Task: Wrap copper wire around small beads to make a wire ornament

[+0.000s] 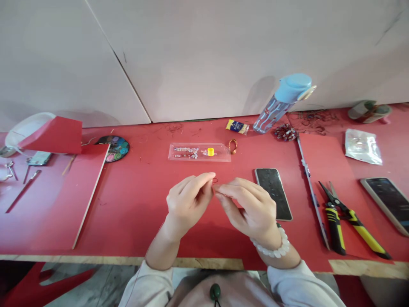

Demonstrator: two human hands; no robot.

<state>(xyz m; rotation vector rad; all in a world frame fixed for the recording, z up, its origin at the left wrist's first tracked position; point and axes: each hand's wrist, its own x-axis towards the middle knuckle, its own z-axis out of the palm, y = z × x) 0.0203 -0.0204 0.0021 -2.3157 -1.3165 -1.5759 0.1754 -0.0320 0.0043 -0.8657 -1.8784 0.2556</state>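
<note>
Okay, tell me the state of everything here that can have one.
Thin dark red cord, curled into a loop.
Left bare hand, fingers pinched together at the cord.
Right bare hand, fingers pinched on the cord.
Clear plastic tray, uncovered, holding small beads.
Clear patterned bottle, standing, light blue lid closed.
Black shears with yellow-striped handles, blades parted.
Black phone near right hand, screen dark.
Phone at far right, screen dark.
Silvery packet, cannot tell if sealed.

The only view looks from the wearer's head, above the near edge of the worktop (137, 217), forward and down at close range, reaching from clothes (246, 290) before it to the wall (198, 55) behind it.
</note>
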